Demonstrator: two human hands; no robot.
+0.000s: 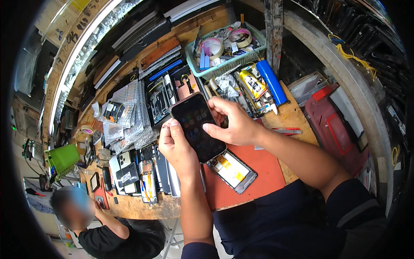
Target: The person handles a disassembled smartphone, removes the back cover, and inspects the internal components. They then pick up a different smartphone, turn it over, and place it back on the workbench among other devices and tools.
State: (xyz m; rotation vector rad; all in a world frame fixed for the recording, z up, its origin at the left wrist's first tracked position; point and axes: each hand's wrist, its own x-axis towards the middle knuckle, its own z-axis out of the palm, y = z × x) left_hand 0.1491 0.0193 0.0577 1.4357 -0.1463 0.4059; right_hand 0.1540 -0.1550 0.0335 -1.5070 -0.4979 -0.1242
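My left hand (177,151) grips the left edge of a dark phone screen (194,134) with faint app icons, fingers closed. My right hand (228,123) is curled round the screen's right edge, its thumb resting on the glass. Just below, an opened phone body (233,172) with yellow flex cables lies on a red mat (263,190); whether it is joined to the screen I cannot tell.
A mint basket (226,62) of tape rolls, a blue cylinder (271,82), red-handled tool (286,130), bubble-wrapped parts (125,116) and stacked phone parts (133,177) crowd the bench. A co-worker (116,237) sits at lower left. A maroon bin (325,134) stands right.
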